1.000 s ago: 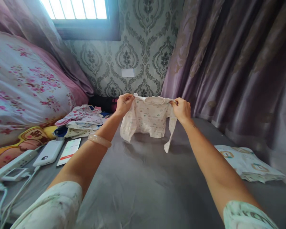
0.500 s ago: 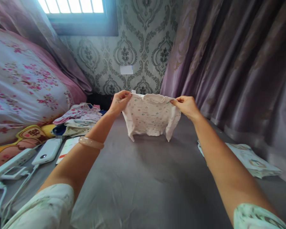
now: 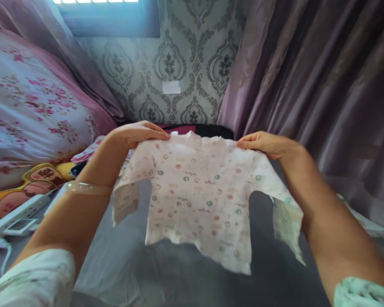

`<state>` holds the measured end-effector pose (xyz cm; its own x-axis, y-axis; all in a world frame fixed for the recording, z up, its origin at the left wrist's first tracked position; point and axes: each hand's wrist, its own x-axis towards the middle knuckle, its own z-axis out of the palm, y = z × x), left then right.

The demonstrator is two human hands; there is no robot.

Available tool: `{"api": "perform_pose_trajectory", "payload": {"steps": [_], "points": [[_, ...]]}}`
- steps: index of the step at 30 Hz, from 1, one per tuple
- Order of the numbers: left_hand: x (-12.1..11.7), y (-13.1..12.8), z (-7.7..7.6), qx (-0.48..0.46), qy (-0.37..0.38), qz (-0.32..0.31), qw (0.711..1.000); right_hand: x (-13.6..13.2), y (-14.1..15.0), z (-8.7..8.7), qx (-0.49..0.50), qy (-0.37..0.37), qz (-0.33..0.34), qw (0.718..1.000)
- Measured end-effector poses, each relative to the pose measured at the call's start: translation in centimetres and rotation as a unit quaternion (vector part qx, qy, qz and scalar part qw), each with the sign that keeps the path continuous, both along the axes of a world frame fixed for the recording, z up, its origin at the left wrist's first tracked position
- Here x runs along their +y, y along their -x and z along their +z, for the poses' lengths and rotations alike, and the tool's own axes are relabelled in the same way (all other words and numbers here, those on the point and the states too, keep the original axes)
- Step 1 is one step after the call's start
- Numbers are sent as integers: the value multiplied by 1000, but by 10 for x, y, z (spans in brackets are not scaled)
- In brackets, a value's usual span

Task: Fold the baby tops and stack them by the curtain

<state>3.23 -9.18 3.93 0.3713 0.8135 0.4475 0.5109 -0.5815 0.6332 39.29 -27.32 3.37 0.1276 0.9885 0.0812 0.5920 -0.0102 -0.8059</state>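
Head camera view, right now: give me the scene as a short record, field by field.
Garment: small white printed top, spread out in the air, sleeves drooping
Left hand: pinching one shoulder
Right hand: pinching the other shoulder
Below: gray sheet
Left side: white power strip
Right side: purple curtain
Behind: patterned wallpaper

This looks like a home, most likely a bedroom. Patterned wallpaper [image 3: 195,64] and a window [image 3: 115,17] sit between long purple curtains [image 3: 307,85], with flowered bedding [image 3: 51,102] heaped at the left, a cartoon cushion [image 3: 14,198] below it and a creased grey sheet [image 3: 128,273] spread out.
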Motion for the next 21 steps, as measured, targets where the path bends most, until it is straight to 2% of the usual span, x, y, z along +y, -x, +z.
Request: {"api": "perform_pose_trajectory", "payload": {"steps": [2,4,5,8,11,16,21], "points": [[9,-15,-28,111,139,-86,980,15,-3,-25,24,95,77,992],[16,-31,-63,181,239,-112,947,28,-4,-53,8,144,91,985],[18,-38,-81,203,257,-108,939,34,-4,-68,-13,166,80,983],[21,-61,-129,286,188,-42,939,48,-1,-109,-117,171,41,977],[16,-79,-163,313,166,-5,935,54,6,-146,-210,155,0,965],[-7,-89,-198,324,104,56,939,47,24,-190,-297,81,-62,949],[-16,-82,-222,335,-8,56,940,38,32,-207,-342,42,-76,935]]}}
